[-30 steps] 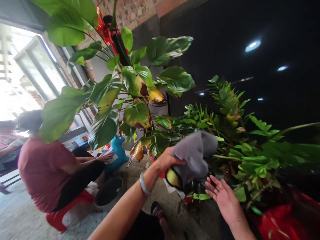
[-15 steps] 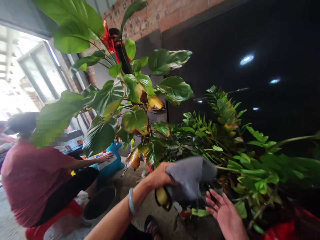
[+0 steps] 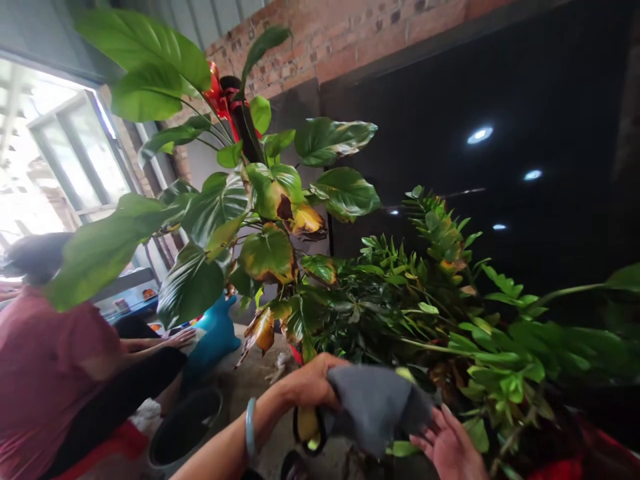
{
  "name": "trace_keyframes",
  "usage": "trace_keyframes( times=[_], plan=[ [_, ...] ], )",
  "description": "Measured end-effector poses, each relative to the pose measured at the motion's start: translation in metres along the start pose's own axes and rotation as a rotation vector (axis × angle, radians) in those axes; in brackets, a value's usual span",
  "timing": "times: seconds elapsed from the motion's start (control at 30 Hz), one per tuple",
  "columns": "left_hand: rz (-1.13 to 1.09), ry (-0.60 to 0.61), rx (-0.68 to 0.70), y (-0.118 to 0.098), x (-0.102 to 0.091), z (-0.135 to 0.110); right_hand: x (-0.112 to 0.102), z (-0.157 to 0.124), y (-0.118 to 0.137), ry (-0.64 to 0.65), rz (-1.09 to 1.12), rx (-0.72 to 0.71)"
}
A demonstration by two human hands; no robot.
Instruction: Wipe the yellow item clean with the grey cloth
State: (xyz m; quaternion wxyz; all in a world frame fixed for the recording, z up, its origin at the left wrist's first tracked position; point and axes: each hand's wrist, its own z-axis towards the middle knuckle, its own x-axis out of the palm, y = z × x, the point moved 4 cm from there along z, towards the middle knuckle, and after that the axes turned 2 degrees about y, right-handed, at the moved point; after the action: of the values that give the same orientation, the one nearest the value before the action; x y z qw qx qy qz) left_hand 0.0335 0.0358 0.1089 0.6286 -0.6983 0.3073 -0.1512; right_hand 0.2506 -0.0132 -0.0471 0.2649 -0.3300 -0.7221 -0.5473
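A grey cloth (image 3: 375,403) hangs in front of me, gathered at its left end in my left hand (image 3: 320,383). That hand is closed on it, and a pale bangle circles the wrist. At the cloth's right edge, my right hand (image 3: 447,440) is palm up with its fingers apart; whether the fingertips touch the fabric I cannot tell. Beneath my left hand is a yellowish thing with a dark rim (image 3: 309,425), its kind unclear. A long green leaf (image 3: 403,449) shows below the cloth.
Ahead stands a tall potted-type plant with large, partly browned leaves (image 3: 267,253). Bushy green plants (image 3: 480,340) crowd the right, before a dark glossy panel (image 3: 425,133). At left, a seated person (image 3: 55,373) touches a blue toy-like object (image 3: 215,337), near a black tub (image 3: 185,427).
The cloth and my left hand sit lower in view, and the cloth's right end now reaches my right hand. The whole scene has shifted slightly left and down.
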Motion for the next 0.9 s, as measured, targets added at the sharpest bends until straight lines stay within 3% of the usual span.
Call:
trace_keyframes(
  times=[0.1, 0.2, 0.27, 0.37, 0.47, 0.53, 0.63, 0.73, 0.83, 0.9],
  plan=[
    [-0.129, -0.195, 0.163, -0.042, -0.013, 0.016, 0.004, 0.001, -0.003, 0.010, 0.030, 0.001],
    [-0.216, -0.357, 0.215, -0.042, -0.017, 0.032, 0.006, 0.002, -0.004, 0.037, 0.045, -0.013],
    [-0.131, -0.301, 0.145, -0.018, -0.010, 0.034, 0.005, 0.002, -0.003, 0.065, 0.017, 0.005],
    [0.091, 0.003, -0.037, 0.016, 0.004, 0.019, -0.001, -0.001, 0.002, 0.072, -0.023, 0.016],
    [0.135, 0.144, -0.060, 0.007, 0.003, -0.002, -0.005, -0.005, 0.007, 0.034, -0.020, 0.023],
    [0.064, 0.063, 0.040, -0.020, -0.006, -0.005, -0.005, -0.007, 0.008, 0.023, 0.010, 0.014],
    [-0.119, -0.218, 0.204, -0.048, -0.019, 0.006, 0.000, -0.006, 0.007, 0.052, 0.038, -0.001],
    [-0.183, -0.325, 0.196, -0.026, -0.014, 0.016, 0.004, -0.005, 0.003, 0.039, 0.015, -0.008],
    [-0.070, -0.145, 0.039, 0.020, 0.002, 0.006, 0.003, -0.006, 0.003, -0.021, 0.000, -0.032],
    [0.020, 0.005, -0.044, 0.035, 0.005, -0.012, 0.000, -0.008, 0.005, -0.035, 0.000, -0.038]
  ],
)
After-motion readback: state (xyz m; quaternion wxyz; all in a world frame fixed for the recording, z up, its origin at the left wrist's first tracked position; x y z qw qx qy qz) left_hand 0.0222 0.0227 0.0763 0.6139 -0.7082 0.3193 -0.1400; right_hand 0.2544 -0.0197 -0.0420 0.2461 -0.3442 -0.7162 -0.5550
